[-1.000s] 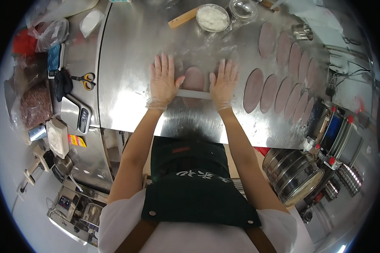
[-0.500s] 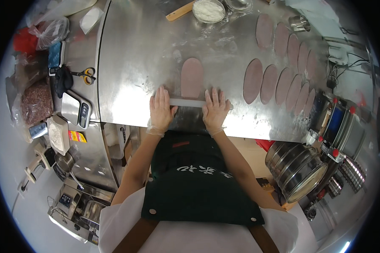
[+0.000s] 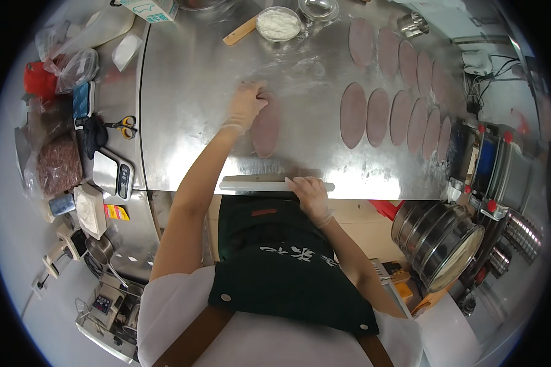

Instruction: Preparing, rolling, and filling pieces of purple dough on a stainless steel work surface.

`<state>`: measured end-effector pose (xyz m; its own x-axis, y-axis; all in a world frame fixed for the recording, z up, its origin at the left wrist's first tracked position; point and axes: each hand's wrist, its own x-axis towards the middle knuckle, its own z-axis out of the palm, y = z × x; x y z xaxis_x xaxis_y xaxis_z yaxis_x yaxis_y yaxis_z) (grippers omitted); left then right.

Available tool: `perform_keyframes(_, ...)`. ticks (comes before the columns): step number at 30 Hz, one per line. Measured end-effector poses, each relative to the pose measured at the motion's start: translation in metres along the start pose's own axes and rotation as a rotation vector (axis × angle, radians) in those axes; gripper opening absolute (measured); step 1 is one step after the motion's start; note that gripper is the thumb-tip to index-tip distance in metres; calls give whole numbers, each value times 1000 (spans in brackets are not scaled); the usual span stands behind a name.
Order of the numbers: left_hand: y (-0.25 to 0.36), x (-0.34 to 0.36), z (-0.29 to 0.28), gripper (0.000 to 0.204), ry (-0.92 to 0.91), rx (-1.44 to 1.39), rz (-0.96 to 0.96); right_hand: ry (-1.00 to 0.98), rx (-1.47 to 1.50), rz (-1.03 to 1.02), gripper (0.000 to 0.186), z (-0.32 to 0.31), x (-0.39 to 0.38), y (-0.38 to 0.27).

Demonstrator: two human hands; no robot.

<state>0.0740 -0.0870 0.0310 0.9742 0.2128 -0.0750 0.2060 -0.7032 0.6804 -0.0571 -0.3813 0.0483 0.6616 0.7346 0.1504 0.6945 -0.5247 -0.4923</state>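
Observation:
A thin, pinkish-purple oval sheet of dough lies lengthwise on the steel table in front of me. My left hand, in a clear glove, reaches to its far end; thumb and curled fingers pinch the edge there, though the fingertips are partly hidden. Close to the table's near edge lies a white rolling pin, crosswise to me. Around its right part my gloved right hand is closed. Off to the right, two rows of similar oval dough sheets rest on the table.
At the back stand a bowl of white flour, a wooden-handled tool and a metal cup. Scissors, a kitchen scale and a tub of white powder are on the left. Stacked round sieves stand at lower right.
My left hand has left the rolling pin and reached forward to the dough's far end. The pin, with my right hand on it, has come back toward me, off the dough.

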Motion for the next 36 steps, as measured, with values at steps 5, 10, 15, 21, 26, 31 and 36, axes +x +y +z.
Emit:
perform_keyframes(5,-10,-16,13,20,-12,-92,134,67,-23,51,52,-13,-14,5)
perform_keyframes(10,43,-48,-32,16,-152,-232,-33,18,10,89,50,-29,-12,7)
perform_keyframes(15,104,-40,-77,21,-137,-253,105,0,11,60,49,-38,-10,12)
perform_keyframes(21,63,-92,0,36,-108,204,580,-37,67,50,49,-38,-8,19)
perform_keyframes(26,39,-126,16,45,-301,236,402,-31,50,49,51,-27,6,27)
perform_keyframes(31,35,-122,2,74,172,435,5,51,-21,128,53,-17,72,38)
perform_keyframes(36,16,-112,31,83,-21,471,-104,43,-188,101,54,11,96,59)
